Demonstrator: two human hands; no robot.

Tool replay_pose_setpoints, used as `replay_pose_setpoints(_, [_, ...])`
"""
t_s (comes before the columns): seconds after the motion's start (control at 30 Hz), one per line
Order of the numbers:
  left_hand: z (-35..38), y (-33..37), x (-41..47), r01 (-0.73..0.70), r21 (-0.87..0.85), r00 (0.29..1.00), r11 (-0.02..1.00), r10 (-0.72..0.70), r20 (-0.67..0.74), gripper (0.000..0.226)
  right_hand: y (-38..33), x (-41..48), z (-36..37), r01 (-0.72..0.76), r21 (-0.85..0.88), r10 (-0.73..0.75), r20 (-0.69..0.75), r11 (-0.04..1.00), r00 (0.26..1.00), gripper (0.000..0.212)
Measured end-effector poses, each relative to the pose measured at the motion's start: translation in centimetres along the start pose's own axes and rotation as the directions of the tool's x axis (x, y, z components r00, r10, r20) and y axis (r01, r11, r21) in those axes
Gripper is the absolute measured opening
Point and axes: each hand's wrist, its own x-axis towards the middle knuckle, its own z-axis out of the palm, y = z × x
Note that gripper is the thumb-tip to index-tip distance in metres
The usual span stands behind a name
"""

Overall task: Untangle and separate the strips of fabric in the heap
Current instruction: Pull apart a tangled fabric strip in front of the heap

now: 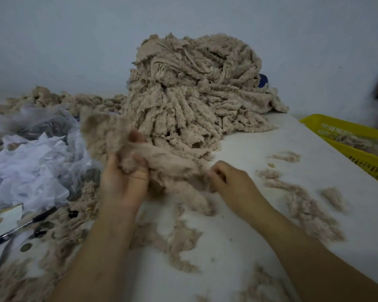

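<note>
The left hand (123,177) grips a fluffy tan fabric strip (162,162); the right hand (227,179) pinches its other end. It lies just before the big tan strip heap (194,90) on the white table (260,138). The person seems to be untangling 1 strip; next, a gentle pull apart.

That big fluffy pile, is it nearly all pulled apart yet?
Not nearly. A few loose strips lie apart on the table, and some sit in the yellow basket. The left hand and right hand both grip one fuzzy strip, tugging it from the heap. That heap is tall and tangled, so most of the job is left.
</note>
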Motion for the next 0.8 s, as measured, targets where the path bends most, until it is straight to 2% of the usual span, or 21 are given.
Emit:
replay_pose_setpoints(0.07, [-0.6, 1.0, 0.3, -0.09, -0.088, 0.992, 0.992, 0.082, -0.092, 0.034, 1.1, 0.3, -1.0, -0.09, -0.021, 0.086, -0.14, 0.996, 0.986, 0.025])
replay_pose_setpoints(0.13, [-0.6, 0.9, 0.4, -0.118, -0.009, 0.981, 0.993, 0.116, -0.156, 0.035, 1.7, 0.5, -1.6, -0.128, -0.012, 0.122, -0.247, 0.992, 0.961, 0.025])
replay_pose_setpoints(0.2, [-0.7, 0.5, 0.4, -0.064, 0.099, 0.976, 0.993, 0.083, -0.2, 0.032, 1.3, 0.7, -1.4, -0.043, -0.028, 0.034, -0.281, 0.999, 0.959, 0.02])
replay_pose_setpoints(0.23, [-0.8, 0.4, 0.4, -0.035, 0.137, 0.975, 0.99, 0.064, -0.214, 0.032, 0.8, 0.9, -0.9, 0.024, -0.061, -0.038, -0.247, 0.998, 0.968, 0.018])
replay_pose_setpoints(0.33, [-1.5, 0.0, 0.6, 0.003, 0.188, 0.973, 0.982, 0.041, -0.229, 0.031, -0.6, 2.0, 1.3, 0.228, -0.251, -0.238, -0.009, 0.941, 0.971, 0.017])
replay_pose_setpoints(0.4, [-1.8, -0.3, 0.9, 0.014, 0.193, 0.969, 0.981, 0.034, -0.244, 0.029, -1.3, 3.2, 2.6, 0.341, -0.333, -0.322, 0.113, 0.879, 0.94, 0.031])
replay_pose_setpoints(0.47, [-2.0, -0.8, 0.9, 0.037, 0.215, 0.965, 0.976, 0.021, -0.262, 0.028, -1.8, 4.2, 3.8, 0.389, -0.397, -0.328, 0.213, 0.831, 0.92, 0.045])
replay_pose_setpoints(0.5, [-1.9, -1.0, 0.8, 0.045, 0.235, 0.963, 0.971, 0.02, -0.267, 0.03, -2.0, 4.4, 4.4, 0.402, -0.44, -0.312, 0.264, 0.803, 0.912, 0.042])
replay_pose_setpoints(0.57, [-1.9, -1.2, 0.6, 0.049, 0.274, 0.963, 0.96, 0.027, -0.267, 0.033, -2.3, 4.5, 5.1, 0.403, -0.472, -0.305, 0.272, 0.784, 0.913, 0.017])
replay_pose_setpoints(0.6, [-1.7, -1.3, 0.5, 0.049, 0.29, 0.965, 0.956, 0.03, -0.261, 0.035, -2.4, 4.5, 4.9, 0.355, -0.394, -0.301, 0.192, 0.848, 0.934, 0.009])
replay_pose_setpoints(0.63, [-1.6, -1.4, 0.4, 0.05, 0.305, 0.968, 0.951, 0.03, -0.25, 0.038, -2.6, 4.6, 4.2, 0.263, -0.253, -0.252, 0.074, 0.931, 0.965, 0.01])
replay_pose_setpoints(0.67, [-1.6, -1.6, 0.4, 0.053, 0.325, 0.972, 0.944, 0.026, -0.234, 0.046, -2.9, 4.9, 3.1, 0.144, -0.067, -0.147, -0.047, 0.987, 0.988, 0.013])
replay_pose_setpoints(0.7, [-1.5, -1.9, 0.4, 0.061, 0.348, 0.977, 0.935, 0.016, -0.214, 0.054, -3.3, 5.2, 1.7, 0.043, 0.135, -0.023, -0.152, 0.99, 0.988, 0.015])
replay_pose_setpoints(0.73, [-1.4, -2.2, 0.4, 0.07, 0.375, 0.982, 0.925, 0.003, -0.19, 0.06, -3.6, 5.3, -0.1, -0.015, 0.319, 0.094, -0.232, 0.948, 0.968, 0.017])
replay_pose_setpoints(0.8, [-1.3, -2.7, 0.5, 0.092, 0.413, 0.987, 0.906, -0.028, -0.158, 0.06, -4.1, 5.5, -3.3, -0.035, 0.592, 0.262, -0.301, 0.805, 0.917, 0.017])
